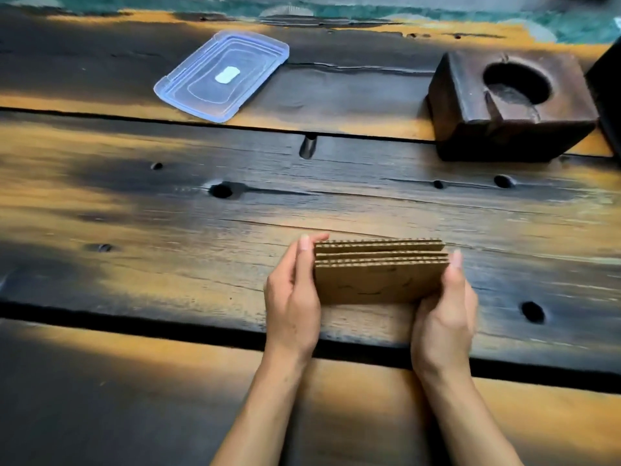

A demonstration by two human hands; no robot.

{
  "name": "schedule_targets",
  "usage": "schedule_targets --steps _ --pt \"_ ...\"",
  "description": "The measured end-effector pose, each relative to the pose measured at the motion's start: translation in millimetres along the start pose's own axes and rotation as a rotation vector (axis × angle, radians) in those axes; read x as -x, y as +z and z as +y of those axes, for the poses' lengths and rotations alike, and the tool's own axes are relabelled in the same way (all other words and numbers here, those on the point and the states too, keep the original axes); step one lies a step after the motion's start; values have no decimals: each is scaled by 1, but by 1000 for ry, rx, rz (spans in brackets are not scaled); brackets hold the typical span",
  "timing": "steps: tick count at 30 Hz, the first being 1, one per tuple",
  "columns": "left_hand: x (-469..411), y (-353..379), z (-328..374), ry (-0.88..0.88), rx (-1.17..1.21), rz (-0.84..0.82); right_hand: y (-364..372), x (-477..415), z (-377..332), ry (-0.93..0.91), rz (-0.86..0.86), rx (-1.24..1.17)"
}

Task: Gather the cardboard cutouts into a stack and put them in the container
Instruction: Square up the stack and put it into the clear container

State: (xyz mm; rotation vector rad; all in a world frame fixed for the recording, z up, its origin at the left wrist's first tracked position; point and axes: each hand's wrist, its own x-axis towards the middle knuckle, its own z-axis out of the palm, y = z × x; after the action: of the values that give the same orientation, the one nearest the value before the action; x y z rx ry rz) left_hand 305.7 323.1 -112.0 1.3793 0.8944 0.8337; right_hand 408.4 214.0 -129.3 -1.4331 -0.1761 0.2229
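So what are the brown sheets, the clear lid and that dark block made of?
The sheets look like matte corrugated cardboard: fluted edges show along the top. The lid seems to be glossy translucent plastic, since the table shows through it. The block is probably dark-stained wood, judging by its grain and worn edges.

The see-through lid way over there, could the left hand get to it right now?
Probably not yet. The left hand and right hand both press the cardboard stack. The table toward the lid looks bare.
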Motion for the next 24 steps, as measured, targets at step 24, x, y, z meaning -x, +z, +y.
schedule_targets --steps 24 --pt "-14 20 -18 -50 -17 58 9 -9 8 122 130 218"
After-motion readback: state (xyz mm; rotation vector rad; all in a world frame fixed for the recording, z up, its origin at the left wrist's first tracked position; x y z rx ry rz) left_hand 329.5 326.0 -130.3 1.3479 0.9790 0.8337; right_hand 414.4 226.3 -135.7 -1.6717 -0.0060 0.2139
